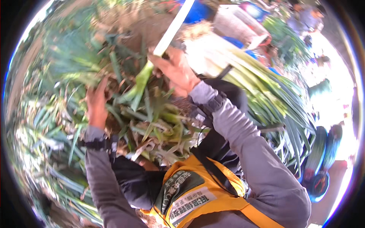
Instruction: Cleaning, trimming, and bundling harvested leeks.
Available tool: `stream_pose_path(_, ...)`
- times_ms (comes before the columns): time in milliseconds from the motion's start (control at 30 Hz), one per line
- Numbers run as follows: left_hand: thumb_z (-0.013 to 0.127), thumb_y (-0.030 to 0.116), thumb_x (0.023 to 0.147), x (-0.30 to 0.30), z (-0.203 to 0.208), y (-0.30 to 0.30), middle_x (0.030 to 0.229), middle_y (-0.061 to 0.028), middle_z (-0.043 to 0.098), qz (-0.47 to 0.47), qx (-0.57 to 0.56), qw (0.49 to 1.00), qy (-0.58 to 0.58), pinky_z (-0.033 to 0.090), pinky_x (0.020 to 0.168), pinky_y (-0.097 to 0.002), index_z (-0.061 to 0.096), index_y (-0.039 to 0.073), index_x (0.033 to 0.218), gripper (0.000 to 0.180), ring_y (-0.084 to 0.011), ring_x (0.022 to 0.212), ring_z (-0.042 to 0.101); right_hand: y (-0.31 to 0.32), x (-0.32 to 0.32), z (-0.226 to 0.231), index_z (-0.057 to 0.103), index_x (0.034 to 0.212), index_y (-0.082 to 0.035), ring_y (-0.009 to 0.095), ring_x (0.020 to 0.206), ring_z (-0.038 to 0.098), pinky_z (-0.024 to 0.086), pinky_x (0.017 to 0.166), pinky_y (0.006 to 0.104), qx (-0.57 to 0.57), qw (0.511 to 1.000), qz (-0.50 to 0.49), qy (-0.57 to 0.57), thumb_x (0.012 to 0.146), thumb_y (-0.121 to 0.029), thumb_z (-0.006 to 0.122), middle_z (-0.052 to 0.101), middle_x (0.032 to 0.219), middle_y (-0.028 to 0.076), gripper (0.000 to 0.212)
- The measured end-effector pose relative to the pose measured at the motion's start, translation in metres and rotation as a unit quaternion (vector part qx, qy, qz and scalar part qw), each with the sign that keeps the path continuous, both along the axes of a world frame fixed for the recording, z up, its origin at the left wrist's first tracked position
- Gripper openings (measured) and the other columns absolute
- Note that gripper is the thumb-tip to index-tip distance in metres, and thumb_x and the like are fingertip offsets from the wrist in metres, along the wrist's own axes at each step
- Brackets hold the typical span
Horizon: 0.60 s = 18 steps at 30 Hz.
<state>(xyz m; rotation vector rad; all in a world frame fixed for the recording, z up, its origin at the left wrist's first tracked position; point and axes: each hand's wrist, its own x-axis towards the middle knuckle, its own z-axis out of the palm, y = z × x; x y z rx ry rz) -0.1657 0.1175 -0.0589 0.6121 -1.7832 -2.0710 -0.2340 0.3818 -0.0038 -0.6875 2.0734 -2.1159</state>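
My right hand is closed around a leek. Its long white stalk slants up and away to the right, and its short green leaves hang down to the left. Apart from it, my left hand hovers over a heap of loose leek leaves, fingers apart and nothing visible between them. Green and dry, straw-coloured leaves lie mixed in that heap, just in front of my body. A wide stack of leeks lies on the right beside my right forearm, white ends far and green tops near.
More leafy greens cover the ground on the left. At the back stand a pale crate-like container and blue items. Bundled greens lie far right. Another person is at the far right back.
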Motion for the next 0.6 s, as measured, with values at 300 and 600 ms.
stream_pose_path(300,0.068,0.023,0.09,-0.03,-0.017,0.095,0.068,-0.0031,0.059,-0.313,-0.251,0.91,-0.104,0.043,0.049,-0.0264,0.058,-0.001,0.089,0.025,-0.011,0.054,0.056,0.233,-0.065,0.229,0.063,0.08,0.005,0.043,0.074,0.066,0.049,0.063,0.0485,0.38,0.71,-0.42,0.417,0.086,-0.032,0.065,0.065,0.074,0.026,0.038)
stream_pose_path(600,0.073,0.023,0.087,-0.041,-0.085,0.109,0.099,-0.0186,0.069,-0.485,-0.353,0.789,-0.13,0.051,0.08,-0.0351,0.057,-0.002,0.121,0.046,-0.0252,0.092,0.068,0.382,-0.097,0.15,0.068,0.089,-0.004,0.037,0.075,0.067,0.054,0.066,0.0477,0.757,0.492,-0.229,0.362,0.081,-0.016,0.058,0.067,0.083,0.018,0.018)
